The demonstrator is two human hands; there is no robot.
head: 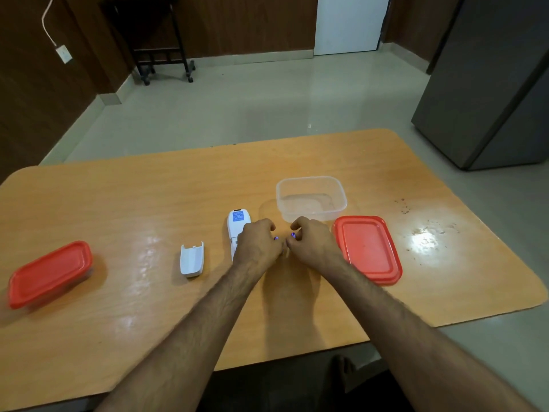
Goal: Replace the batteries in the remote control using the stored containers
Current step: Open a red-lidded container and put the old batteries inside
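Head-worn, wide-angle, looking forward and down over the table (326, 156); floor beyond at twelve o'clock.

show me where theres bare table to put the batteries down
Bare wood lies between the closed red-lidded container and the white battery cover, and along the near edge. It is crowded around the white remote, both hands, the clear open tub and the loose red lid.

A wooden table (148, 197) carries a closed red-lidded box (49, 273) at the left, a battery cover (191, 260), a white remote (237, 227), a clear tub (311, 197) and a loose red lid (368, 248) just beside it.
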